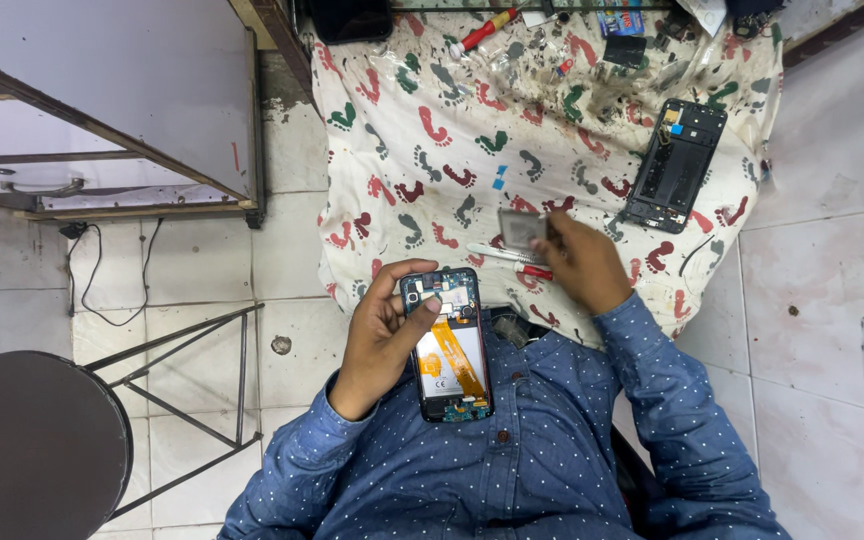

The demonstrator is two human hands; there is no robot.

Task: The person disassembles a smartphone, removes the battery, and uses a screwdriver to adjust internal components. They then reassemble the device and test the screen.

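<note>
My left hand grips an opened phone with its back cover off, showing a white battery, an orange flex cable and a small circuit board. It is held upright close to my chest. My right hand hovers over the cloth-covered work surface and pinches a small grey flat part between its fingers. Just under that hand lie a white tool and a red-tipped tool.
A black phone frame lies at the cloth's right. A red-handled screwdriver and several small parts sit along the far edge. A dark round stool stands at the lower left, a grey cabinet above it.
</note>
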